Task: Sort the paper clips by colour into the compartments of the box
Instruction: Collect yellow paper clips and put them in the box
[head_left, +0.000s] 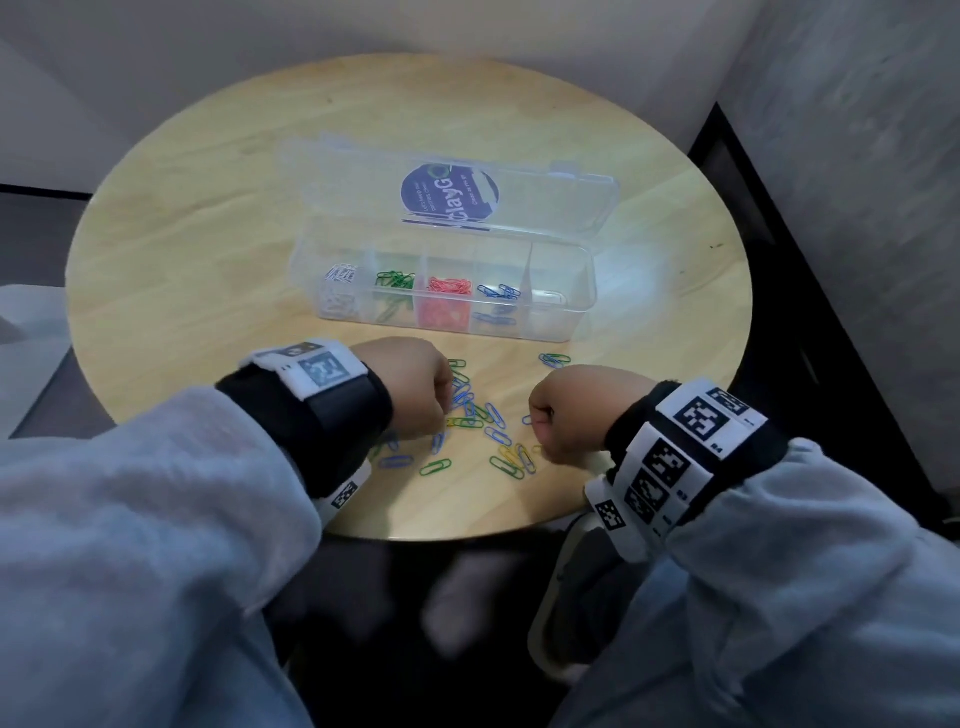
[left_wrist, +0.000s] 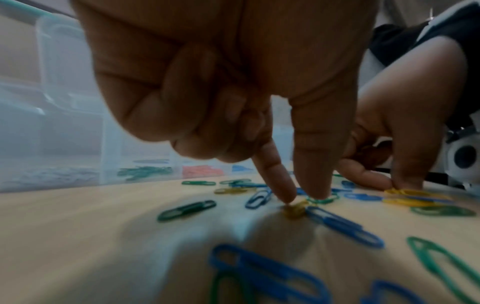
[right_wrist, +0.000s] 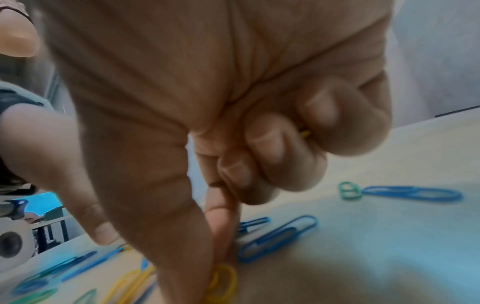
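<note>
Loose clips (head_left: 470, 415), blue, green and yellow, lie scattered on the table (head_left: 208, 208) in front of the open box (head_left: 566, 317), whose compartments hold white, green, red and blue ones. The left hand (head_left: 410, 384) has three fingers curled; its forefinger (left_wrist: 275, 176) and thumb come down on a yellow clip (left_wrist: 294, 209). The right hand (head_left: 566, 410) pinches another yellow clip (right_wrist: 223, 281) against the table, its other fingers curled over something yellow.
</note>
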